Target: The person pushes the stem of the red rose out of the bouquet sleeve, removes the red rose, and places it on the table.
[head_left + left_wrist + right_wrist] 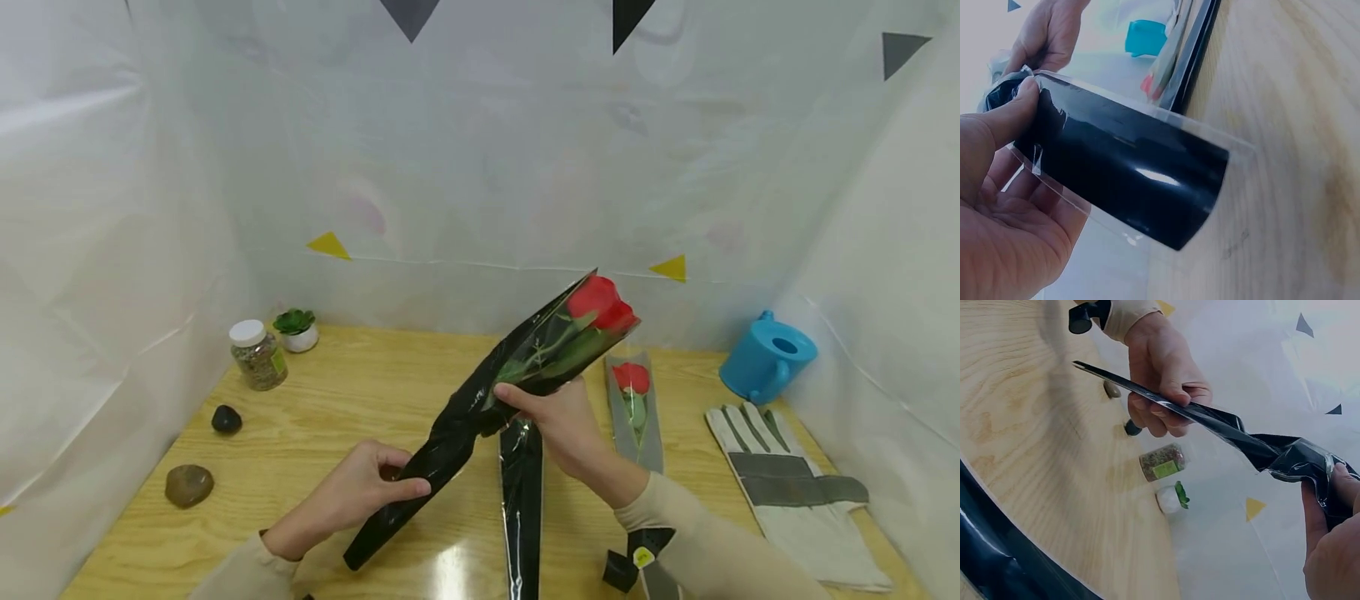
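**Holding a black-wrapped red rose across mid-frame**

Clamped by fingers at the narrow tail (left hand) and just below the bloom (right hand). Probably best to keep both grips light, ease the creased middle gradually and spare the bloom. Stay clear of the black sleeve at lower center and gray-sleeved rose at right, lying on the tabletop.
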A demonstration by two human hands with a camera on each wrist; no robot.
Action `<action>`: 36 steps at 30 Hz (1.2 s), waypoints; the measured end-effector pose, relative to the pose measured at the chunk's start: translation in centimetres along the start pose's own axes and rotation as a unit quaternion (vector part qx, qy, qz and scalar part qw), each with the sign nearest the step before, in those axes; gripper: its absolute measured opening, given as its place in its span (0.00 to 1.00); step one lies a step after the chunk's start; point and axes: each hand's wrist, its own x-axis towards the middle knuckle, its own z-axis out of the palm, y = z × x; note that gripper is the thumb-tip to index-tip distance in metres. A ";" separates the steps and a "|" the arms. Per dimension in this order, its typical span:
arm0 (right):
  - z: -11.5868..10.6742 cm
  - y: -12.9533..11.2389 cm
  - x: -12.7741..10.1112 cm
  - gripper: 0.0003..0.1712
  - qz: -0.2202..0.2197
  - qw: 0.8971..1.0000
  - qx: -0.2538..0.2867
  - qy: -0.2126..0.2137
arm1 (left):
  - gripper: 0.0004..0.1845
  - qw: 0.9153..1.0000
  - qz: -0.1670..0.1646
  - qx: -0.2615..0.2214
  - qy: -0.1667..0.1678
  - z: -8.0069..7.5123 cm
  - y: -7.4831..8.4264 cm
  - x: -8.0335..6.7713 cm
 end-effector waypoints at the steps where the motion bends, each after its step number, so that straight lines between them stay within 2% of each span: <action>1: -0.1 -0.1 0.1 0.35 -0.003 1.000 0.003 0.002 | 0.22 1.000 -0.001 0.000 -0.001 0.0 0.0 -0.1; 3: -0.1 -0.4 0.2 0.32 -0.001 1.000 -0.004 0.007 | 0.19 1.000 -0.004 0.004 -0.005 -0.1 0.0 -0.2; 8: -0.3 -1.0 0.3 0.22 0.018 0.999 -0.034 0.035 | 0.19 1.000 -0.005 0.016 -0.013 -0.3 -0.2 -0.5; 11: -0.4 -1.1 0.4 0.20 0.019 0.999 -0.032 0.038 | 0.17 1.000 0.000 0.017 -0.012 -0.3 -0.3 -0.5; 15: -0.4 -0.8 0.4 0.22 0.026 0.999 -0.031 0.027 | 0.09 1.000 0.013 0.005 -0.015 -0.2 -0.2 -0.5; 22: -0.6 0.1 0.2 0.34 0.038 0.998 -0.038 -0.010 | 0.21 1.000 0.025 0.016 0.011 0.4 -0.1 -0.5; 25: -0.5 0.3 0.0 0.35 0.034 0.998 -0.053 -0.022 | 0.19 0.999 0.027 0.021 0.013 0.6 0.1 -0.4; 28: -0.2 0.5 -0.1 0.36 0.036 0.996 -0.064 -0.044 | 0.14 0.999 0.034 0.031 0.017 0.6 0.2 -0.3; 32: 0.1 0.9 -0.4 0.38 0.042 0.994 -0.073 -0.063 | 0.17 0.998 0.045 0.041 0.027 0.7 0.5 0.0; 36: 0.3 1.2 -0.4 0.39 0.041 0.994 -0.079 -0.058 | 0.20 0.998 0.050 0.038 0.029 0.8 0.7 0.1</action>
